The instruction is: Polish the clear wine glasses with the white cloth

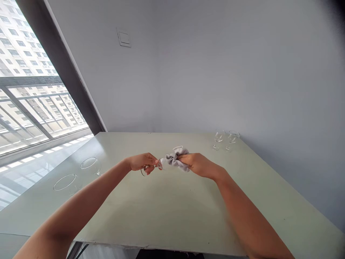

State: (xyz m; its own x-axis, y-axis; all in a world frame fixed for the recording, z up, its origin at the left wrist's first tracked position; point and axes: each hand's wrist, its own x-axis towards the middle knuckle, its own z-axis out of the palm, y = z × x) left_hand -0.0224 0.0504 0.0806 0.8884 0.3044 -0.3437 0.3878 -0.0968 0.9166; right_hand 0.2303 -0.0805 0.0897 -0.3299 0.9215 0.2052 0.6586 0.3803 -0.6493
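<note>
The person held both bare hands out over the middle of the pale green tabletop (167, 212), forearms reaching in from the lower corners of the view. The left hand (142, 162) was curled nearly closed around the lower part of a clear wine glass (160, 165), which lay roughly on its side, with its round foot showing below the fingers and its bowl pointing toward the other hand. The right hand (198, 165) was closed over a crumpled gray cloth (175, 158), gripping it with the fingers folded on top. The cloth pressed against the bowl of the glass, though how far it reached inside could not be told.

Two more clear wine glasses (219, 140) (233, 140) stood upright near the far edge of the tabletop, just beside each other and well to the right of the hands. Two others (90, 165) (66, 182) sat toward the left edge, near the window, their round rims facing up and left; whether they stood or lay tilted was hard to tell. Beyond them, a large window (27, 72) with a metal railing (27, 104) looked out on apartment blocks, and a small white wall plate (124, 37) was fixed to the gray wall (205, 68).
</note>
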